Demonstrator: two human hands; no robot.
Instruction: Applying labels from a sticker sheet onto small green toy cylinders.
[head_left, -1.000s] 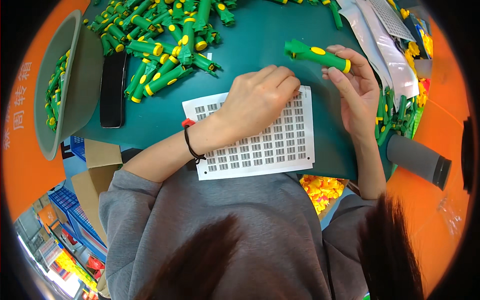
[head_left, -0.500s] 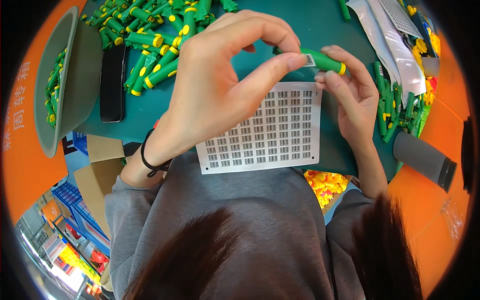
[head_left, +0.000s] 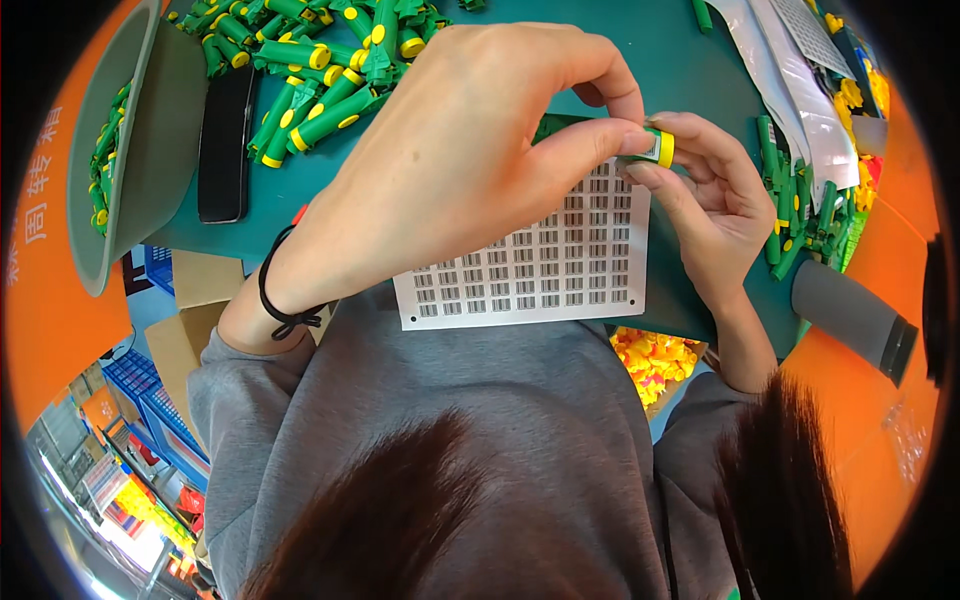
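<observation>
Both my hands meet at a small green tube with a yellow end [head_left: 666, 149], which has a white sticker on its side. My left hand [head_left: 470, 140] reaches across from the left, its thumb and fingertips closed on the tube by the sticker. From the other side, the thumb and fingers of my right hand [head_left: 715, 205] grip the tube near its yellow end. Part of the tube is hidden behind my left fingers. Below the hands lies a white sheet of barcode stickers [head_left: 530, 315], partly covered by my left hand and wrist.
A heap of green tubes with yellow ends [head_left: 330, 118] lies at the far left, beside a black phone [head_left: 224, 150] and a grey-green bin [head_left: 160, 130]. More green tubes [head_left: 795, 215], white sheets [head_left: 790, 90] and a grey cylinder [head_left: 845, 310] lie at right.
My left hand has moved right along the tube. The tube has turned so its yellow end and sticker sit closer together in view. The sheet appears slightly higher in view.
</observation>
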